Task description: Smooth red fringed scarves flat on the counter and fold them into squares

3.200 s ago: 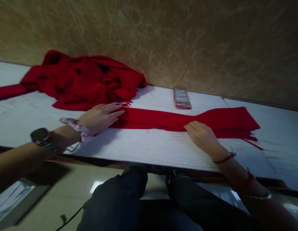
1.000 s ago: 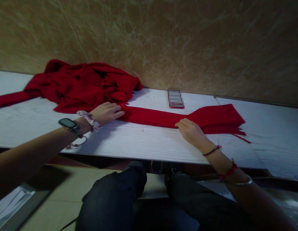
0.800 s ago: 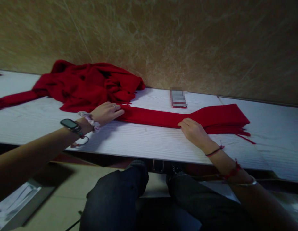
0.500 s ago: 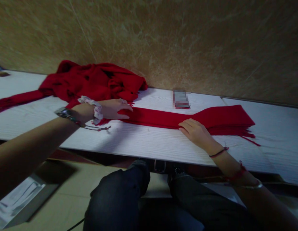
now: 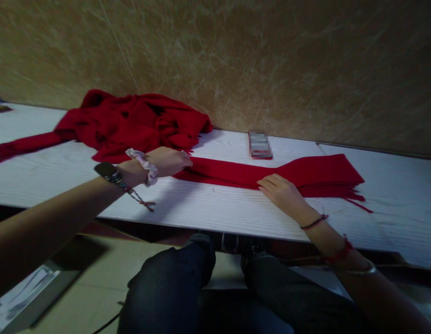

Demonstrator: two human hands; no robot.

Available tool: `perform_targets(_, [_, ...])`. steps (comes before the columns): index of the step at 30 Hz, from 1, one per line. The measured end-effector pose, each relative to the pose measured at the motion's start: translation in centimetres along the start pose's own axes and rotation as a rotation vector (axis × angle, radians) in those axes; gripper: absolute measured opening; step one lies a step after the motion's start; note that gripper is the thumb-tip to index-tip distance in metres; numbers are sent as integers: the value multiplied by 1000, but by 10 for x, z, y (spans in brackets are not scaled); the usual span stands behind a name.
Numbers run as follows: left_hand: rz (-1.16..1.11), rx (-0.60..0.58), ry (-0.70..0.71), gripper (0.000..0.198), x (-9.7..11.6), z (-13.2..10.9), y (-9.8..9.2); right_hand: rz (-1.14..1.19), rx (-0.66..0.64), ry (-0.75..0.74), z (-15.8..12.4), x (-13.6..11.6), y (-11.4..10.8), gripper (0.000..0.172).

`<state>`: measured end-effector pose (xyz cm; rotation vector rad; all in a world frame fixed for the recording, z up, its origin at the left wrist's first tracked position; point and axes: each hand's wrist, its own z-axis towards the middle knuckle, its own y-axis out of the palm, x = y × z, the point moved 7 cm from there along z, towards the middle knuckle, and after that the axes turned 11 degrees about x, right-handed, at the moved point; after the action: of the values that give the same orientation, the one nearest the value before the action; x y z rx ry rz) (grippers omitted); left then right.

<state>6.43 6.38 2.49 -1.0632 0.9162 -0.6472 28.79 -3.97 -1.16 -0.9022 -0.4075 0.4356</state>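
A red fringed scarf (image 5: 232, 173) lies in a long folded strip across the white table, narrow on the left and wider on the right. My left hand (image 5: 170, 161) is closed on its left end, fingertips pinched on the cloth. Partway along the near edge, where the strip widens, my right hand (image 5: 280, 191) grips the fabric with fingers close together; its thumb is hidden. Just beyond my left hand is a rumpled heap of red cloth (image 5: 132, 118), one fringed end trailing left.
A phone-like item (image 5: 260, 145), blurred out, lies on the white table (image 5: 215, 208) behind the scarf. A brown marbled wall (image 5: 236, 65) rises along the back edge. Below are my legs (image 5: 170, 283) and, on the floor at left, a box with white contents (image 5: 24, 297).
My left hand has gone from spread fingers over the scarf's left end to a pinch on it, lifting the cloth's near edge slightly. My right hand stays in place.
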Motion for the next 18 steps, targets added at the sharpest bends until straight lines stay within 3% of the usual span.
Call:
perform_targets(4, [125, -10, -20, 21, 0, -6, -8, 16, -12, -10, -2, 1, -1, 23])
perform_targets(9, [118, -179, 65, 22, 7, -21, 21, 24, 71, 59, -3, 6, -3, 24])
perform_targets(15, [136, -70, 32, 20, -2, -27, 11, 64, 203, 135, -2, 11, -13, 21])
perform_targets(18, [88, -66, 2, 20, -2, -32, 13, 82, 160, 108, -3, 10, -9, 20])
